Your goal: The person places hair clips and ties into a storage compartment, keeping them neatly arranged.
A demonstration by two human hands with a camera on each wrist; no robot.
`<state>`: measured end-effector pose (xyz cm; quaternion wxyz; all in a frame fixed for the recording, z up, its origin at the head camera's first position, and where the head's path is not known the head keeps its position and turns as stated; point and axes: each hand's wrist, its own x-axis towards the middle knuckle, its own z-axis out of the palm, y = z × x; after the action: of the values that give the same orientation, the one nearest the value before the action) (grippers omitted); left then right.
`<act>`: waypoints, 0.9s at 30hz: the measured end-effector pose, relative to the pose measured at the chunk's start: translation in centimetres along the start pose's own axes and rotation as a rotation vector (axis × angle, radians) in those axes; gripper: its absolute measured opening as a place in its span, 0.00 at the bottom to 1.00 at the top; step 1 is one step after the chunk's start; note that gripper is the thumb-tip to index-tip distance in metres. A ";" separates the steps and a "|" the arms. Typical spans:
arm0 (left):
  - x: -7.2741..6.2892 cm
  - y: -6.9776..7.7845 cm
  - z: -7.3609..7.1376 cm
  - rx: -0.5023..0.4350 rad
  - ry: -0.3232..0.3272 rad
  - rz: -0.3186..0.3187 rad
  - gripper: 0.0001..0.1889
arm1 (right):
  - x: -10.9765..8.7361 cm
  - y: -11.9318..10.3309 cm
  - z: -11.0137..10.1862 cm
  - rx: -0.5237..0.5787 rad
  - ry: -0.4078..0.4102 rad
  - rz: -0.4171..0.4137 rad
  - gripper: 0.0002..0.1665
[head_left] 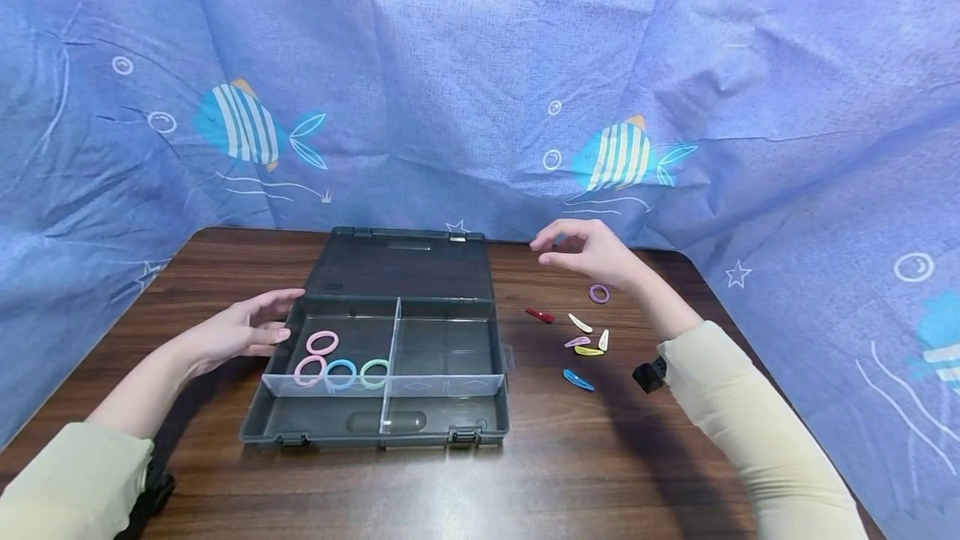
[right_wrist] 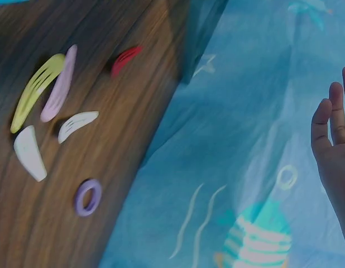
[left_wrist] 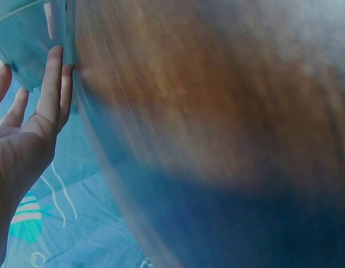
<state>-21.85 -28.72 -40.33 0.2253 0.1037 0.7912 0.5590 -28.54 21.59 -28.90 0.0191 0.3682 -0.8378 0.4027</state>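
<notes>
A dark translucent organizer box (head_left: 375, 433) lies on the table with its lid (head_left: 408, 269) raised back. My left hand (head_left: 236, 332) rests against the box's left side, fingertips and thumb touching the wall. In its rear left compartment are two pink hair ties (head_left: 322, 343), a blue hair tie (head_left: 341, 373) and a green hair tie (head_left: 374, 374). My right hand (head_left: 588, 252) hovers beyond the box's right side, fingers loosely bent and thumb apart, with nothing visible between them. Nearest it on the table is a purple hair tie (head_left: 598, 294).
Right of the box lie snap hair clips: a red clip (head_left: 539, 316), white clips (right_wrist: 77, 125), a pink clip (right_wrist: 59, 84), a yellow clip (right_wrist: 37, 92) and a blue clip (head_left: 578, 380). A blue fish-print cloth (head_left: 450, 90) hangs behind the wooden table (head_left: 570, 457).
</notes>
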 end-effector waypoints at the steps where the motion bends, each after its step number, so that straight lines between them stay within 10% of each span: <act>1: 0.0 0.0 0.0 0.002 0.000 0.001 0.40 | -0.3 0.0 -0.2 0.007 0.013 0.022 0.10; 27: 0.0 -0.1 0.0 0.000 0.004 -0.001 0.40 | -5.4 11.7 -3.4 -0.076 0.267 0.296 0.15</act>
<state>-21.88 -28.77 -40.45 0.2242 0.1021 0.7916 0.5591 -32.90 31.91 -36.09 0.0846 0.1835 -0.8873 0.4147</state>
